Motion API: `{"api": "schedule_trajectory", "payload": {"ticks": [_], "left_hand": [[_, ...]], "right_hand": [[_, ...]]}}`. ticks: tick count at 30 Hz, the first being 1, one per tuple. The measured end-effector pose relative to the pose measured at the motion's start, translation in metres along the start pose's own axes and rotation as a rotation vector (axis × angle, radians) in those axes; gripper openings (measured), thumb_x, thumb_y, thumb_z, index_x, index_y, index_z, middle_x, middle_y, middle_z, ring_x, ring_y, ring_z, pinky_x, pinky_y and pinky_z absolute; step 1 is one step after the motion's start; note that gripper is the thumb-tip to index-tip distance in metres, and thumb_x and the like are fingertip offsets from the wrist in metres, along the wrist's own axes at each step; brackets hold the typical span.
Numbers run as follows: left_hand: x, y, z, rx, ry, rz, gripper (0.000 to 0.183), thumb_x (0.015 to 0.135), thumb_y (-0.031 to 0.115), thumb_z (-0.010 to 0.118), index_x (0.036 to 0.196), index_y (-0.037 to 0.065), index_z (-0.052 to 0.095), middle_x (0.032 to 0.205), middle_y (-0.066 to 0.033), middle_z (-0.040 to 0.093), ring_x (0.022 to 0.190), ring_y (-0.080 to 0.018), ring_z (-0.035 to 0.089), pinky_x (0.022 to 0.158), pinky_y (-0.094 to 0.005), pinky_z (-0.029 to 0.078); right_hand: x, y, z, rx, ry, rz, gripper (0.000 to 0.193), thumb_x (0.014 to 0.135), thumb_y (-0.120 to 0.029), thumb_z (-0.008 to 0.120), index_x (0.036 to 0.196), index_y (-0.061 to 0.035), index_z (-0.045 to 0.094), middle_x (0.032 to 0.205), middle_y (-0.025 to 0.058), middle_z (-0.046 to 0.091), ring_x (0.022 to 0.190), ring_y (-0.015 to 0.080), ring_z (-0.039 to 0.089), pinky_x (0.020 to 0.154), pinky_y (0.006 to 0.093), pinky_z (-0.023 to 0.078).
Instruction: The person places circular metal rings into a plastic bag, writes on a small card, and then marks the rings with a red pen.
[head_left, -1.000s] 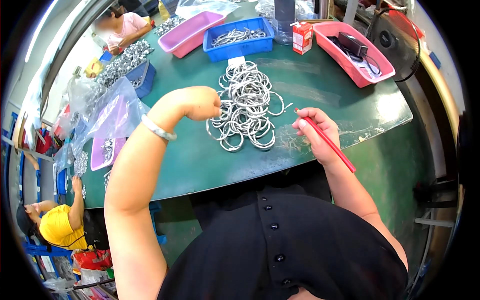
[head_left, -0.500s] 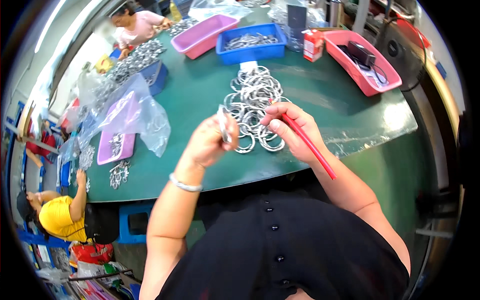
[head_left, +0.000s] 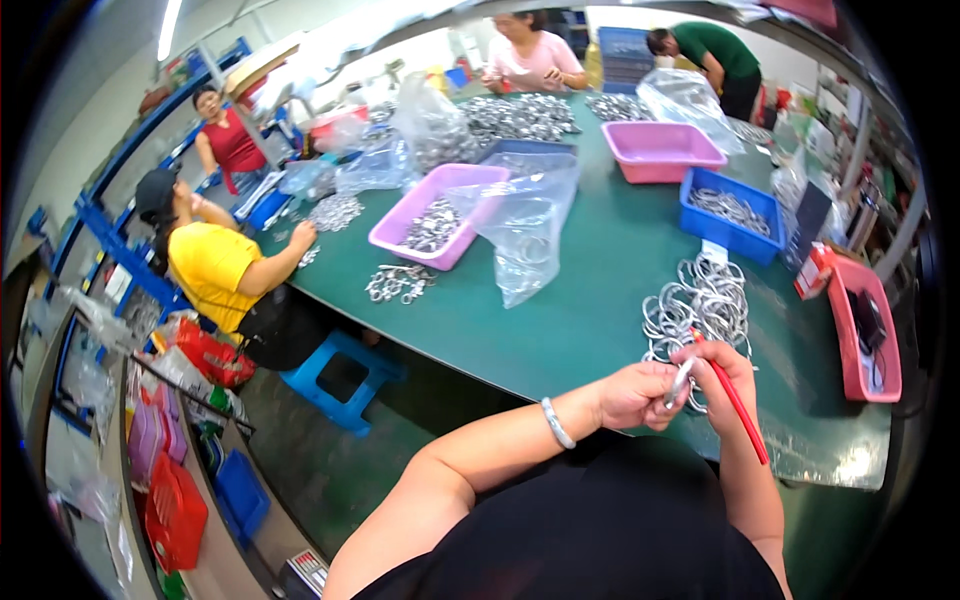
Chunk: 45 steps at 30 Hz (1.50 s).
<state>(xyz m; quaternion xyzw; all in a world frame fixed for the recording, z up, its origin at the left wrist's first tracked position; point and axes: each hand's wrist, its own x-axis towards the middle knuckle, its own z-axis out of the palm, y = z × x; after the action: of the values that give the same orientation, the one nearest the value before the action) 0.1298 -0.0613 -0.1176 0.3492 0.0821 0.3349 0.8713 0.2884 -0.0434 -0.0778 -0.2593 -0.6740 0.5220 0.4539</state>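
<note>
My left hand (head_left: 637, 396) is closed on a silver bangle-like ring (head_left: 680, 383) and holds it edge-on to the view. My right hand (head_left: 722, 376) meets it there, its fingertips at the ring's upper end. A slim red pen-like stick (head_left: 741, 417) lies across my right palm, held by the fingers, with its back end slanting down past the wrist. The stick's front tip is too small to make out. Just beyond both hands, a loose heap of silver rings (head_left: 692, 300) is spread on the green table (head_left: 590, 290).
Past the heap stands a blue tray (head_left: 735, 240) of metal pieces, with a pink tray (head_left: 868, 345) to its right. Leftward are a lilac tray (head_left: 440, 262), a clear plastic bag (head_left: 528, 260) and a blue stool (head_left: 345, 378). A person in yellow (head_left: 215, 270) works at the table's left edge.
The view has swung to the left, showing more of the room. My hands were apart; now the left hand has brought the ring up against the right hand's fingers.
</note>
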Motion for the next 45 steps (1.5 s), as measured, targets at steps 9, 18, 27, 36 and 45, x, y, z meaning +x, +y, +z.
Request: {"api": "schedule_trajectory", "payload": {"ticks": [9, 18, 27, 36, 45], "left_hand": [[-0.038, 0.013, 0.001, 0.291, 0.479, 0.291, 0.039, 0.093, 0.033, 0.031, 0.113, 0.004, 0.047, 0.086, -0.0031, 0.054, 0.071, -0.0111, 0.054, 0.064, -0.0232, 0.044], [-0.071, 0.008, 0.005, 0.570, 0.666, 0.386, 0.024, 0.086, 0.018, 0.051, 0.105, 0.003, 0.054, 0.081, -0.0003, 0.054, 0.073, -0.0077, 0.052, 0.068, -0.0216, 0.044], [-0.096, 0.003, -0.019, 0.497, 0.846, 0.398, 0.018, 0.088, 0.021, 0.047, 0.090, 0.004, 0.055, 0.079, -0.0018, 0.056, 0.071, -0.0092, 0.053, 0.067, -0.0232, 0.044], [-0.113, -0.006, -0.051, 0.447, 0.942, 0.414, 0.017, 0.088, 0.021, 0.047, 0.090, 0.005, 0.054, 0.078, -0.0017, 0.056, 0.070, -0.0087, 0.054, 0.065, -0.0220, 0.044], [-0.114, -0.002, -0.055, 0.390, 0.886, 0.385, 0.018, 0.089, 0.021, 0.047, 0.091, 0.004, 0.054, 0.077, -0.0027, 0.056, 0.069, -0.0091, 0.054, 0.066, -0.0219, 0.046]], "right_hand": [[0.014, 0.007, 0.003, -0.055, 0.065, -0.058, 0.007, 0.083, -0.003, 0.048, 0.082, 0.0005, 0.054, 0.075, 0.0041, 0.057, 0.067, 0.0085, 0.051, 0.063, 0.0206, 0.040], [0.034, 0.022, 0.029, -0.118, -0.115, 0.036, 0.004, 0.081, -0.003, 0.051, 0.082, 0.0005, 0.054, 0.069, 0.0045, 0.057, 0.063, 0.0091, 0.053, 0.059, 0.0214, 0.042], [0.046, 0.045, 0.046, -0.231, -0.250, 0.033, 0.016, 0.076, -0.005, 0.061, 0.091, -0.0008, 0.057, 0.070, 0.0024, 0.056, 0.062, 0.0065, 0.049, 0.059, 0.0211, 0.042], [0.038, 0.059, 0.046, -0.560, -0.241, -0.436, 0.025, 0.064, 0.000, 0.065, 0.087, -0.0036, 0.056, 0.071, 0.0085, 0.058, 0.063, 0.0258, 0.053, 0.056, 0.0337, 0.043], [0.037, 0.064, 0.046, -0.577, -0.246, -0.475, 0.025, 0.062, -0.001, 0.066, 0.085, -0.0041, 0.056, 0.071, 0.0074, 0.058, 0.063, 0.0259, 0.053, 0.056, 0.0343, 0.043]]}}
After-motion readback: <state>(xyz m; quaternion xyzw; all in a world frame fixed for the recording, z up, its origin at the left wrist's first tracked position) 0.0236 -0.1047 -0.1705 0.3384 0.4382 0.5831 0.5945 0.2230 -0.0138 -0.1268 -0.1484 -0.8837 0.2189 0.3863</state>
